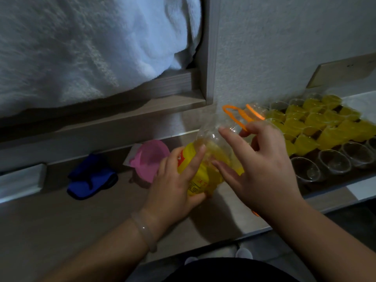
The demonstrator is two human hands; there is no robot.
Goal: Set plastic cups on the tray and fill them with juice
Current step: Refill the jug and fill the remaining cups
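Observation:
A large clear juice bottle [215, 143] with a yellow label and an orange handle is tilted, its neck pointing toward the tray. A little yellow juice sits low in it. My left hand [179, 180] grips the labelled lower part. My right hand [260, 159] rests on the upper part near the orange handle, fingers spread against the plastic. To the right, a dark tray [329, 184] holds several clear plastic cups filled with yellow juice [311, 123]. Its near row has empty cups [307, 168].
A pink funnel [148, 159] and a blue cloth item [91, 176] lie on the grey counter to the left. A white towel [81, 47] fills a niche above. The counter's front edge runs just below my wrists. A white wall stands behind the tray.

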